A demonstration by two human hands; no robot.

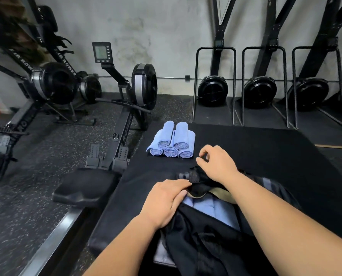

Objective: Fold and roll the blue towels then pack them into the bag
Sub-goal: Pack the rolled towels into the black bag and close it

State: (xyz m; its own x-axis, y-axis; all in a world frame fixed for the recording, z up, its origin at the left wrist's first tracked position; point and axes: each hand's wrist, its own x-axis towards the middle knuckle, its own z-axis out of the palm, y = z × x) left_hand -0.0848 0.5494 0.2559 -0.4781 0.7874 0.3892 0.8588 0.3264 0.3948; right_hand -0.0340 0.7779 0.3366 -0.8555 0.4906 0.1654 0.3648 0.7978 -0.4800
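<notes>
Several rolled blue towels (173, 141) lie stacked in two layers on the black padded surface (255, 148), at its far left. A black bag (202, 242) lies open near me, and blue towels (206, 209) show inside its opening. My left hand (166, 202) rests on the bag's left rim, fingers gripping the black fabric. My right hand (216, 162) hovers above the bag's far end, between the bag and the stack, with thumb and forefinger pinched together. Whether something small is held in that pinch is unclear.
A rowing machine (126, 108) stands just left of the padded surface, its seat (86, 188) near my left arm. More rowers sit further left. Upright ski machines with black fans (259, 92) line the back wall. Speckled rubber floor surrounds everything.
</notes>
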